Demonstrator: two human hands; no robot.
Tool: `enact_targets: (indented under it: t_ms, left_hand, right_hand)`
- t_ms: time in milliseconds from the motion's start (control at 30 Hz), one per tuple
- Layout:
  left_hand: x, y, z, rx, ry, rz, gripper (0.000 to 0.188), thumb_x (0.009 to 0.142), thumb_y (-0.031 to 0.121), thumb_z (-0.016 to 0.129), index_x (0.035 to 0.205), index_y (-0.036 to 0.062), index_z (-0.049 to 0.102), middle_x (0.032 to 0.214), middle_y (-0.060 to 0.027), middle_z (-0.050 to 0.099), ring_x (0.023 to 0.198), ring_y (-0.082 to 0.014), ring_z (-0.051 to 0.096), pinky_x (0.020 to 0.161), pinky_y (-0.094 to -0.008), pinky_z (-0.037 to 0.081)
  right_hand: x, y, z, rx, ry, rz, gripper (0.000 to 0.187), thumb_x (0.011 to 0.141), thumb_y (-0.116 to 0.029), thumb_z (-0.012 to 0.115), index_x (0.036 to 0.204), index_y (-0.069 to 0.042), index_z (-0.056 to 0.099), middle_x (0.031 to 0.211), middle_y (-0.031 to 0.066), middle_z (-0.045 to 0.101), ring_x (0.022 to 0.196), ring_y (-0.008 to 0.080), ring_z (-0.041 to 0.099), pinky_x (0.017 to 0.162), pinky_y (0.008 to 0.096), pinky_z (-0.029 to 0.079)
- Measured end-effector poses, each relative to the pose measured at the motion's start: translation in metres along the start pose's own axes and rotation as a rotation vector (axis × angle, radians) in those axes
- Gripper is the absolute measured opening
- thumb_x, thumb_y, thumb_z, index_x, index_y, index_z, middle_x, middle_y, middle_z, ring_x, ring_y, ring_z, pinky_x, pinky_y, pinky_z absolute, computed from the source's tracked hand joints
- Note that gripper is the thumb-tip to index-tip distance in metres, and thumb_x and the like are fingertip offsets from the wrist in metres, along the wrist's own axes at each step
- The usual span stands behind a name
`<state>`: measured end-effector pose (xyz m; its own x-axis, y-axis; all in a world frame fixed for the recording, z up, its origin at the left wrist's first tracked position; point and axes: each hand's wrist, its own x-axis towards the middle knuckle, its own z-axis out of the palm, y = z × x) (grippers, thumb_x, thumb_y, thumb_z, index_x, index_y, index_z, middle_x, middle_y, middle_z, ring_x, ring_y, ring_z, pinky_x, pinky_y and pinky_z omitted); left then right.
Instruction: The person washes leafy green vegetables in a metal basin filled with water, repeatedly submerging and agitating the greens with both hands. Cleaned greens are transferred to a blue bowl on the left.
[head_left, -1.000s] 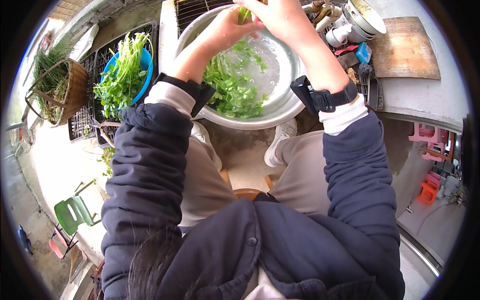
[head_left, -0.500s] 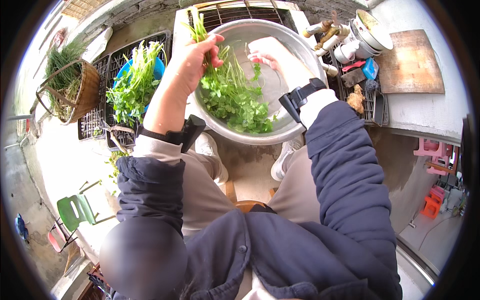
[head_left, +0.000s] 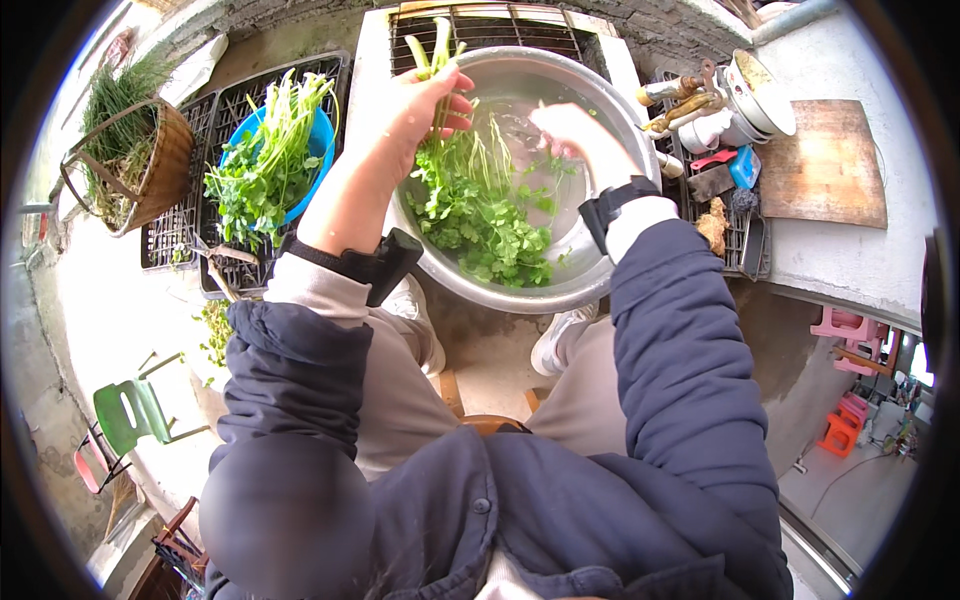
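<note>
A bunch of leafy greens (head_left: 480,215) with pale green stalks hangs from my left hand (head_left: 425,115), which is closed around the stems. Its stem ends stick up above my fingers, and the leaves rest down in a wide metal basin (head_left: 508,295) holding water. Over the basin's right half, my right hand (head_left: 568,132) has its fingers curled downward near the water. A thin green sprig (head_left: 562,168) shows just below those fingers; whether they grip it is hidden.
Left of the basin, more greens (head_left: 265,170) lie in a blue bowl (head_left: 320,140) on black crates (head_left: 225,105), beside scissors (head_left: 225,255) and a wicker basket (head_left: 165,165). To the right are stacked pots (head_left: 755,95), a brush (head_left: 743,167), ginger (head_left: 713,226) and a wooden board (head_left: 825,160).
My right hand has moved a little right and down toward the water. My left hand keeps its grip on the greens, slightly farther right. The whole view has shifted slightly.
</note>
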<state>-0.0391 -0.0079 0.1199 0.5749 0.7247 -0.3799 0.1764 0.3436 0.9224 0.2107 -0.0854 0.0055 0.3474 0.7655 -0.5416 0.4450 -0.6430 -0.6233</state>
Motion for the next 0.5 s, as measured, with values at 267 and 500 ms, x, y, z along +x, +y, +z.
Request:
enact_targets:
  t_ms: [267, 500]
  left_hand:
    - [0.006, -0.006, -0.009, -0.189, 0.021, -0.054, 0.026, 0.097, 0.033, 0.056, 0.103, 0.0083, 0.063, 0.067, 0.0037, 0.047, 0.054, -0.0077, 0.042, 0.061, -0.0256, 0.046]
    - [0.007, -0.001, 0.0, -0.114, 0.064, -0.061, 0.025, 0.096, 0.033, 0.057, 0.098, 0.0101, 0.066, 0.073, 0.0039, 0.052, 0.059, -0.0091, 0.05, 0.06, -0.0245, 0.046]
  right_hand:
    - [0.015, -0.031, 0.008, 0.511, 0.037, -0.244, 0.03, 0.095, -0.024, 0.056, 0.115, -0.003, 0.062, 0.084, 0.0059, 0.064, 0.085, 0.0157, 0.06, 0.078, 0.0298, 0.05]
    - [0.035, 0.026, 0.067, 0.319, 0.098, -0.112, 0.016, 0.084, -0.016, 0.06, 0.096, -0.006, 0.063, 0.072, 0.0095, 0.06, 0.06, 0.017, 0.054, 0.047, 0.0341, 0.042]
